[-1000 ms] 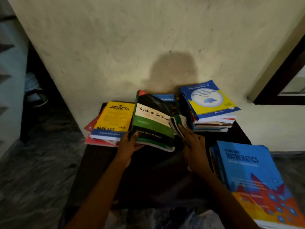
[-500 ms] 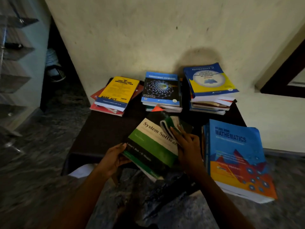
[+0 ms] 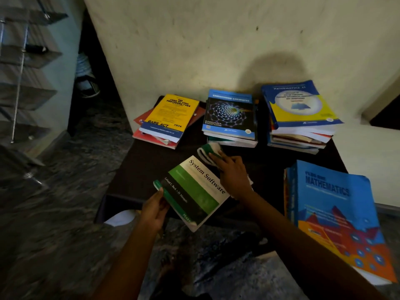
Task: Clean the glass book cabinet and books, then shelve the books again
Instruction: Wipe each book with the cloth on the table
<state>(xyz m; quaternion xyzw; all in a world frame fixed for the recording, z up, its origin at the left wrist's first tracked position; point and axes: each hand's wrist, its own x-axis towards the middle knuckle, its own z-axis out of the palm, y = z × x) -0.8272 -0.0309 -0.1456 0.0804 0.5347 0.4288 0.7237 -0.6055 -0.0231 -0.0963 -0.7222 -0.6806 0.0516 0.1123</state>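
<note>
Book [image 3: 194,191] with a green, black and white cover, held tilted over the near edge of a dark table [image 3: 138,169]. Its near left corner is gripped by the left hand [image 3: 154,210], thumb laid on the cover. A folded green-and-white cloth [image 3: 207,152] is pressed to its far corner under the straight fingers of the right hand [image 3: 232,176]. Along the wall behind are set a yellow-topped stack [image 3: 171,118], a middle stack [image 3: 230,118] and a right stack [image 3: 300,113]. A blue mathematics pile [image 3: 337,208] lies at the near right. Glass shelves [image 3: 28,55] are seen at far left.
</note>
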